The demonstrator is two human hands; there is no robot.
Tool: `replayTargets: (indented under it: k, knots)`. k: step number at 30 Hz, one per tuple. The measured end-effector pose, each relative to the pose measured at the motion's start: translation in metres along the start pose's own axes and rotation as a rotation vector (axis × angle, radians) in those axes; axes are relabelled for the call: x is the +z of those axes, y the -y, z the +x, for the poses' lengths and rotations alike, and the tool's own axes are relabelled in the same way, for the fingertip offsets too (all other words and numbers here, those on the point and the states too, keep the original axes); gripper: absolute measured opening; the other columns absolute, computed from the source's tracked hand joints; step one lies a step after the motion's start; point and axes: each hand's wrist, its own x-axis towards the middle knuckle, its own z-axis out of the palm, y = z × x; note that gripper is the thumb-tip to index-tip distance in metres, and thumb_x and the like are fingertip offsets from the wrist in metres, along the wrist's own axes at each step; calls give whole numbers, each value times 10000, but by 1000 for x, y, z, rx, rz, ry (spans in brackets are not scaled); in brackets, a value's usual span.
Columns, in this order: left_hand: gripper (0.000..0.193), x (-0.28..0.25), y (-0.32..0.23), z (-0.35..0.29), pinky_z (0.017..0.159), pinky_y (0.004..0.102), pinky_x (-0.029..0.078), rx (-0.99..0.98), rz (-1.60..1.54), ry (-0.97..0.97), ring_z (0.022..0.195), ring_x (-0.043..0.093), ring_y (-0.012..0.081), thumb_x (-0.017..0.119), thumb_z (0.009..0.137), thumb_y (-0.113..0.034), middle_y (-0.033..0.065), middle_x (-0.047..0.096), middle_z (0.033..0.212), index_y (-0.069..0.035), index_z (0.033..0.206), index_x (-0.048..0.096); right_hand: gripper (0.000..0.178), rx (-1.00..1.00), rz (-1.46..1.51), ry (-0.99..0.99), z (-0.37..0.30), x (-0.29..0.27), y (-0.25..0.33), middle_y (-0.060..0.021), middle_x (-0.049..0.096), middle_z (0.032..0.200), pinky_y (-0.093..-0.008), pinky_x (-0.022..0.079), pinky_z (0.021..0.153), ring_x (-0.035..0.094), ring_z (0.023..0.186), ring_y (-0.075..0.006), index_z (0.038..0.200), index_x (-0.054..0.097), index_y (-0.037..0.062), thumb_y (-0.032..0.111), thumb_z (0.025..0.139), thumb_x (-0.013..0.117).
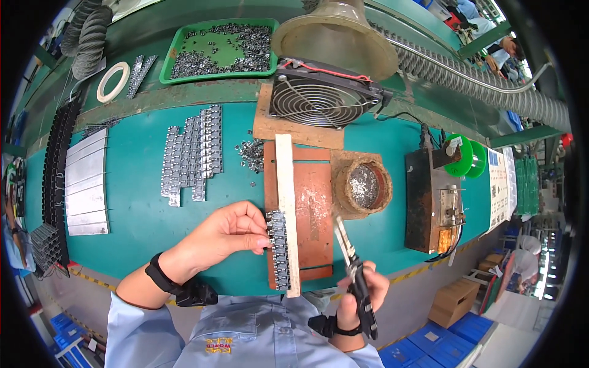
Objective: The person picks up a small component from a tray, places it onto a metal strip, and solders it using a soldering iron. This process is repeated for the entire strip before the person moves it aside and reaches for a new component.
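A narrow strip of small dark circuit boards [280, 251] lies along the left side of a pale straight bar [284, 184], on a copper-coloured plate [314, 208]. My left hand [230, 232] is closed at the strip's left edge, thumb and forefinger pinching it near its upper part. In my right hand [369, 294] is a black-handled tool [362, 291] with a long, light metal front end; its exact kind is unclear. That metal end points up and left, close to the plate's right edge and below a round crusted pot [365, 185] with silvery, flaky contents.
Beyond the plate stands a black fan [325, 98] under a wide hood [334, 40]. Small metal parts [251, 154] and several board strips [193, 153] lie left on the green mat. A green tray [221, 52] stands behind; a metal box device [429, 199] and green spool [463, 156] stand right.
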Motion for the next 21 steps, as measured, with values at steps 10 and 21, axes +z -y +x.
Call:
replayTargets:
  k: [10, 21]
  knots:
    - [177, 0, 1, -1, 662, 217, 465, 6, -18, -16, 717, 574, 99, 598, 791, -20, 58, 608, 803, -26, 913, 470, 378, -107, -30, 366, 10, -3, 29, -60, 590, 634, -351, 390, 710, 558, 564, -184, 919, 570, 48, 181, 610, 741]
    - [166, 1, 1, -2, 656, 212, 462, 31, -12, -19, 713, 570, 93, 602, 792, -29, 55, 607, 798, -31, 886, 466, 369, -65, -48, 421, 12, -3, 32, -55, 603, 652, -351, 392, 710, 566, 578, -179, 927, 576, 49, 162, 615, 735]
